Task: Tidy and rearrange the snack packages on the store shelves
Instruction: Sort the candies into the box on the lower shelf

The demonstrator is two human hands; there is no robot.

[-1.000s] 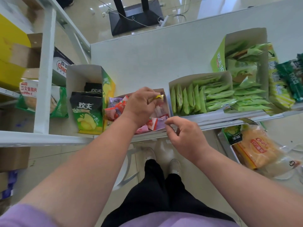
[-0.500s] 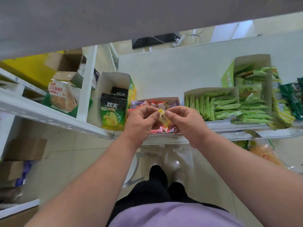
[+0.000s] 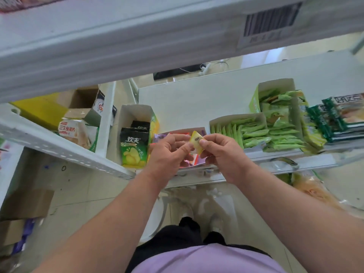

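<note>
A small yellow snack packet (image 3: 197, 141) is pinched between both hands above the shelf's front edge. My left hand (image 3: 169, 154) holds its left side with thumb and fingers. My right hand (image 3: 222, 152) holds its right side. Right under the hands lies an open box of mixed pink, red and purple packets (image 3: 189, 162), mostly hidden by them. To the left stands a white box of black-and-green bags (image 3: 135, 148). To the right a box holds upright green sachets (image 3: 248, 131).
The white shelf (image 3: 197, 103) carries a taller box of green packs (image 3: 277, 113) and dark green packages (image 3: 334, 119) at the right. An upper shelf (image 3: 137, 36) overhangs close to my head. Cardboard boxes (image 3: 82, 103) and a biscuit bag (image 3: 72, 131) sit left.
The left hand lifted the yellow packet out of the mixed box and the right hand came up to pinch it too. My view rose, so the upper shelf now fills the top.
</note>
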